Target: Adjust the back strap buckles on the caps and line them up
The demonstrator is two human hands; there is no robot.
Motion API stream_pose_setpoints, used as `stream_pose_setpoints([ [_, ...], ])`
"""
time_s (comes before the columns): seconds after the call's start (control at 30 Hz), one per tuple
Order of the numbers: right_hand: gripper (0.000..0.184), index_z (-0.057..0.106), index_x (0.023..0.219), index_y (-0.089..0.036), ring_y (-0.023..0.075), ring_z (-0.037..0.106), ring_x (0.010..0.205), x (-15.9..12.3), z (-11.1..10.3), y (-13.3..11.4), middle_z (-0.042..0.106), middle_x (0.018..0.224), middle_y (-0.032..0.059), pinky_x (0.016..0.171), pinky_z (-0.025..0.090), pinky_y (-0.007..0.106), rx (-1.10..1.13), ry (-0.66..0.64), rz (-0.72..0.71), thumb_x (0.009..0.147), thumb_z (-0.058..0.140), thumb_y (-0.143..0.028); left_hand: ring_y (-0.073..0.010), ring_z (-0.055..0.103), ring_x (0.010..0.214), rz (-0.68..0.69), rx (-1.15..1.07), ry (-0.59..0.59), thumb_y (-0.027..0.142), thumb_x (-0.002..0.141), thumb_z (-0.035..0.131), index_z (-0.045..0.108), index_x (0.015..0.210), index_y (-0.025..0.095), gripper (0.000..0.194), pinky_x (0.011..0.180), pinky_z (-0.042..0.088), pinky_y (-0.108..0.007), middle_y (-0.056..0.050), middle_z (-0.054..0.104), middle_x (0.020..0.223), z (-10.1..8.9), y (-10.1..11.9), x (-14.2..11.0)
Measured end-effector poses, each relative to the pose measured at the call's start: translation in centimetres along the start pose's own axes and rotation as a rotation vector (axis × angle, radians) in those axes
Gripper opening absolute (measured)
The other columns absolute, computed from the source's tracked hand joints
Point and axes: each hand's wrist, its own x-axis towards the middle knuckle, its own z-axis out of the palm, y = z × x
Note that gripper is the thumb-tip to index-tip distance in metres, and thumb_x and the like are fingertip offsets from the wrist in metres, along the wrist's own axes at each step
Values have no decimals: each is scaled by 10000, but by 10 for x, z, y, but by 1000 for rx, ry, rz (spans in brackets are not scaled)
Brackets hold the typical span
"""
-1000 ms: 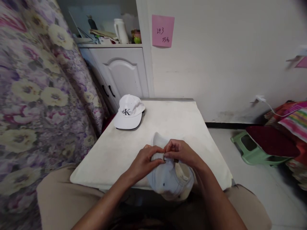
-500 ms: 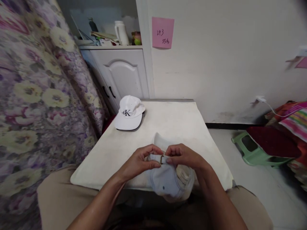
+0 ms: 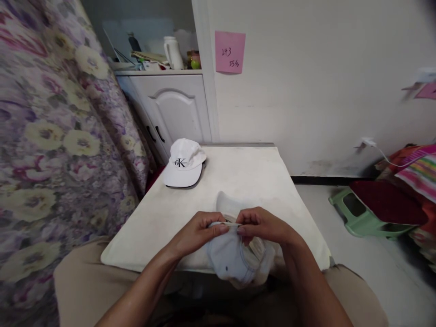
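Cap (image 3: 227, 259) of pale fabric, seemingly denim, softly rounded.

Plain beige trousers (image 3: 98, 281), soft and matte, cover both legs, showing past the near left and near right corners of the white-topped table (image 3: 163, 218). The left hand (image 3: 199, 234) and right hand (image 3: 269, 227), over the table's near edge, are bare, as are both slim forearms.
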Motion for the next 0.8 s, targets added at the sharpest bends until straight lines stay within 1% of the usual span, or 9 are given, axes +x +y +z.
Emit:
stream_pose_setpoints([
  [0.1, 240, 640, 865, -133, 97, 610, 576, 0, -1, 1, 666, 698, -4, 583, 488, 218, 7, -4, -4, 827, 735, -351, -101, 364, 602, 3, 1, -28, 439, 949, 540, 551, 693, 155, 382, 561, 288, -220, 47, 428, 647, -3, 2, -1],
  [0.2, 234, 638, 852, -134, 94, 608, 564, 1, 0, 1, 664, 682, -7, 567, 482, 209, -2, -11, -9, 822, 739, -342, -116, 402, 623, 55, 88, -22, 457, 992, 429, 580, 694, 151, 452, 584, 316, -231, 28, 468, 664, -1, 10, 1],
  [0.27, 239, 638, 842, -135, 95, 608, 565, 2, 2, 1, 662, 677, -8, 565, 480, 208, -20, -10, -18, 821, 740, -349, -134, 464, 670, 69, 173, -29, 445, 967, 498, 667, 785, 148, 387, 613, 342, -237, 8, 555, 716, 2, 15, 3],
  [0.33, 262, 639, 834, -134, 96, 608, 569, 3, 3, 0, 661, 676, -6, 563, 480, 208, -29, -4, -21, 811, 750, -371, -142, 497, 686, 41, 212, -52, 424, 917, 600, 716, 849, 154, 301, 616, 349, -236, 2, 606, 736, 7, 17, 5],
  [0.43, 301, 641, 857, -136, 102, 614, 577, 2, 2, -1, 673, 692, 2, 573, 488, 216, -5, 5, -11, 800, 764, -405, -134, 495, 673, 1, 129, -51, 407, 882, 654, 717, 807, 154, 272, 605, 351, -229, 8, 605, 715, 9, 15, 6],
  [0.53, 324, 648, 900, -135, 114, 625, 605, -1, -4, -3, 693, 735, 23, 604, 502, 237, 3, -47, 2, 825, 739, -438, -112, 437, 623, -8, 26, 30, 408, 859, 675, 672, 730, 146, 292, 578, 323, -220, 28, 537, 654, 5, 10, 5],
  [0.63, 351, 672, 904, -124, 141, 638, 700, -9, -16, -7, 691, 787, 38, 682, 508, 261, -56, -105, -45, 840, 718, -466, -99, 375, 577, -22, -78, 147, 453, 828, 695, 620, 689, 143, 348, 545, 277, -217, 45, 463, 600, -3, 7, 2],
  [0.7, 357, 686, 902, -123, 143, 619, 741, -15, -25, -8, 675, 801, 27, 700, 485, 250, -96, -101, -92, 838, 717, -472, -100, 383, 579, -21, -169, 211, 493, 791, 720, 613, 690, 138, 384, 550, 279, -217, 41, 469, 602, -8, 7, 1],
  [0.8, 371, 690, 917, -127, 131, 569, 703, -26, -39, -5, 647, 784, 7, 643, 443, 230, -77, -80, -106, 818, 731, -481, -103, 423, 581, -13, -307, 248, 516, 733, 768, 626, 706, 126, 415, 561, 302, -216, 25, 517, 616, -10, 9, 0],
])
